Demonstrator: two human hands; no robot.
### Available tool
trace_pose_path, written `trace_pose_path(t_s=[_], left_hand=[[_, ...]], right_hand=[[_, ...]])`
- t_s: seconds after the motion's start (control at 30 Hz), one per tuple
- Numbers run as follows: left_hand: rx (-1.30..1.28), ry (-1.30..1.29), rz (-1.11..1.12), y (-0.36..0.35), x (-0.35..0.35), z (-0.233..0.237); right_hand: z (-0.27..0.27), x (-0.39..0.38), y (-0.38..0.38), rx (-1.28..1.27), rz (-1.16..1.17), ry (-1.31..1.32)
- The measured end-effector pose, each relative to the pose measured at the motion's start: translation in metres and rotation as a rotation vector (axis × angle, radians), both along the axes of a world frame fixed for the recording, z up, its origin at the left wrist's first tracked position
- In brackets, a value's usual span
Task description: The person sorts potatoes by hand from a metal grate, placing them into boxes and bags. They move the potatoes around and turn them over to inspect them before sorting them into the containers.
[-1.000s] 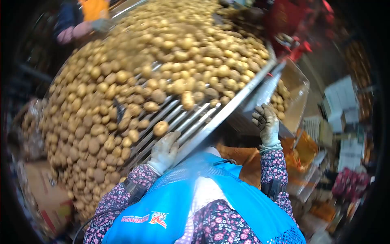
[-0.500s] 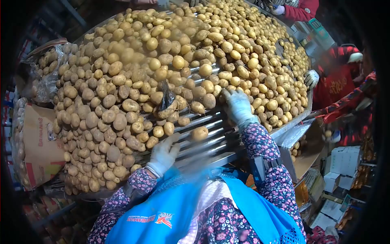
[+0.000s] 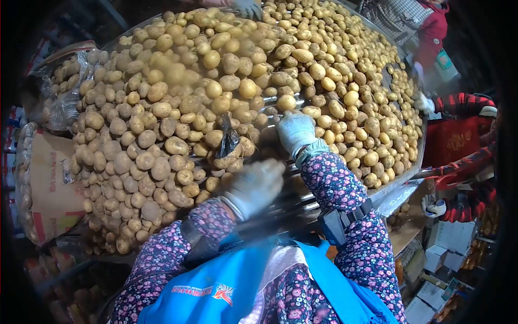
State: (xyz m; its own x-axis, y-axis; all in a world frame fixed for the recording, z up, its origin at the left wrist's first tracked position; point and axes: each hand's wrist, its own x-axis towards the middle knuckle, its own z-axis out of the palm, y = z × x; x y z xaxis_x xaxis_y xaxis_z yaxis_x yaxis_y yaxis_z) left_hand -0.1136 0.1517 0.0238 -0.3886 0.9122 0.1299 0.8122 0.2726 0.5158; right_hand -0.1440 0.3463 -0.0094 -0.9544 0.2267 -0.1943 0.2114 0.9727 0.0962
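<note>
Potatoes (image 3: 147,139) lie heaped over a large sorting table, whose metal bars (image 3: 294,181) show near my body. My left hand (image 3: 253,186), in a pale glove, is over the bars beside the left heap, smeared by motion; what it holds, if anything, cannot be made out. My right hand (image 3: 295,131), gloved too, is at the edge of the right-hand potatoes, fingers bent down, just below a single round potato (image 3: 286,102). Its fingertips are partly hidden. A dark scrap of plastic (image 3: 229,137) lies on the potatoes between the heaps.
A cardboard box (image 3: 56,181) and a clear plastic bag (image 3: 62,108) stand at the left. A co-worker in red and black sleeves (image 3: 458,103) is at the right edge. Another person's gloved hand (image 3: 248,8) is at the far edge. White boxes (image 3: 450,237) lie lower right.
My left hand has moved right and up over the bars. My right hand has shifted slightly left. The loose potato on the bars is out of sight. Co-workers' hands have moved.
</note>
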Motion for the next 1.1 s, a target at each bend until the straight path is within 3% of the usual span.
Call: trace_pose_path(t_s=[0.03, 0.07, 0.1, 0.13, 0.2, 0.27, 0.3, 0.33, 0.4, 0.43, 0.5, 0.53, 0.6, 0.67, 0.7, 0.73, 0.77, 0.8, 0.83, 0.93, 1.0, 1.07, 1.1], left_hand=[[0.171, 0.065, 0.194, -0.003, -0.013, 0.005], [-0.016, 0.175, 0.26, -0.006, -0.032, 0.023], [0.113, 0.423, 0.325, -0.015, -0.048, 0.02], [-0.02, 0.412, 0.418, -0.023, -0.052, 0.02], [-0.079, 0.46, 0.342, -0.044, -0.054, 0.002], [-0.015, 0.419, 0.186, -0.055, -0.041, -0.019], [0.081, 0.461, 0.12, -0.059, -0.021, -0.025], [0.086, 0.467, 0.088, -0.057, -0.004, -0.03], [-0.096, 0.301, -0.175, -0.05, 0.013, -0.01], [-0.105, 0.301, -0.17, -0.05, 0.014, -0.011], [0.212, 0.224, -0.174, -0.05, 0.015, -0.014], [0.206, 0.222, -0.169, -0.051, 0.008, -0.01], [0.191, 0.277, 0.166, -0.055, -0.026, 0.005], [-0.193, 0.547, 0.323, -0.052, -0.062, 0.016], [-0.19, 0.545, 0.323, -0.05, -0.076, 0.015], [-0.382, 0.345, 0.347, -0.045, -0.086, 0.012], [-0.569, 0.137, 0.353, -0.042, -0.09, 0.009], [-0.526, 0.099, 0.345, -0.047, -0.094, 0.008], [-0.371, 0.05, 0.398, -0.053, -0.092, 0.007], [0.013, -0.299, 0.635, -0.067, -0.071, 0.014], [0.153, -0.493, 0.577, -0.065, -0.047, 0.019], [0.189, -0.577, 0.426, -0.054, -0.017, 0.008], [0.145, -0.525, 0.345, -0.044, -0.007, 0.002]], right_hand=[[0.005, -0.001, -0.001, -0.005, 0.008, 0.003], [0.015, 0.0, -0.001, 0.019, 0.073, -0.045], [0.02, 0.002, 0.001, 0.046, 0.14, -0.093], [0.02, 0.007, 0.005, 0.034, 0.187, -0.062], [0.044, 0.014, 0.017, -0.128, 0.284, -0.145], [0.073, 0.01, 0.022, -0.251, 0.073, -0.2], [0.074, 0.01, 0.037, -0.443, 0.059, 0.044], [0.061, 0.005, 0.05, -0.394, 0.029, 0.24], [0.059, -0.019, 0.06, -0.372, 0.018, 0.179], [0.057, -0.026, 0.056, -0.478, -0.035, 0.11], [0.048, -0.038, 0.047, -0.643, -0.073, -0.023], [0.03, -0.041, 0.045, -0.447, 0.07, -0.011], [0.055, -0.045, 0.024, -0.335, 0.044, -0.219], [0.054, -0.042, 0.027, -0.377, 0.071, -0.197], [0.055, -0.041, 0.032, -0.412, 0.093, -0.172], [0.044, -0.037, 0.041, -0.407, 0.082, -0.177], [0.028, -0.029, 0.051, -0.805, -0.012, -0.046], [0.013, -0.017, 0.063, -1.193, -0.122, 0.11], [0.042, 0.005, 0.06, -1.384, -0.29, 0.206], [0.072, 0.083, 0.058, -1.929, -0.363, 0.528], [0.064, 0.128, 0.045, -2.114, -0.25, 0.393], [0.062, 0.158, 0.018, -1.95, -0.254, 0.177], [0.057, 0.168, -0.003, -2.08, -0.282, 0.16]])
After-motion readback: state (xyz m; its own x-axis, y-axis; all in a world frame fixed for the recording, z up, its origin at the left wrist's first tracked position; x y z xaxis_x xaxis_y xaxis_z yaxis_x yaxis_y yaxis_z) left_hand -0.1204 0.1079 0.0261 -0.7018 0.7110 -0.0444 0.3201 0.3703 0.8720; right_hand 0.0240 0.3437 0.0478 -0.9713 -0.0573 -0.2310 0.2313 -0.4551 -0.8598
